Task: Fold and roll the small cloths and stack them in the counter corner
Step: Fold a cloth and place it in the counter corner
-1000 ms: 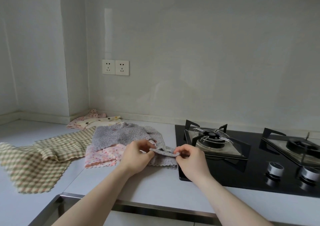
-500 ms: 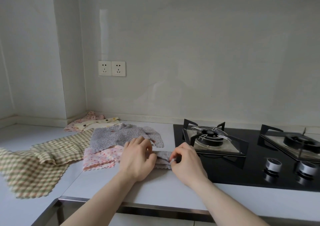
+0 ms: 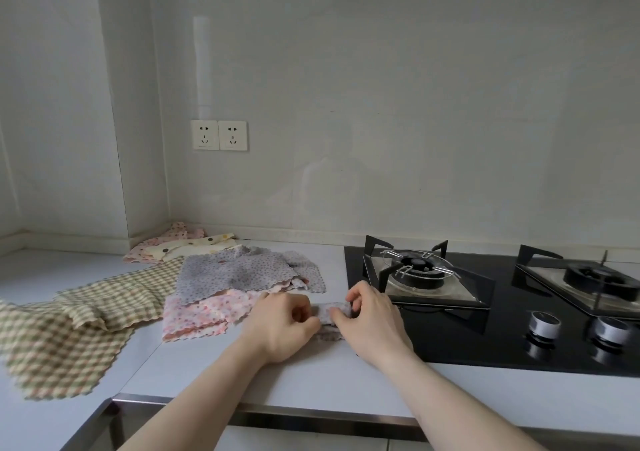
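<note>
While half rolled, grey dotted cloth (image 3: 329, 312) pinned on table (image 3: 311, 374) edge beside hob (image 3: 485, 312). Pinched at both ends: left hand (image 3: 277, 326) and right hand (image 3: 372, 319) curled round it, likely to keep roll tight. Unfolded cloths (image 3: 239, 274) waiting left; corner pile (image 3: 180, 246) behind.

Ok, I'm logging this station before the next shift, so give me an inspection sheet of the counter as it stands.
Surface: pale counter, steel front edge.
Job's things: small grey cloth partly rolled between both hands; grey dotted cloth over pink cloth; checked cloth spread at left; cloths in the corner.
Clutter: nothing seen.
Grippers: left hand and right hand both pinch the small grey cloth.
Cables: nothing seen.
Surroundings: gas hob at right, wall sockets.
</note>
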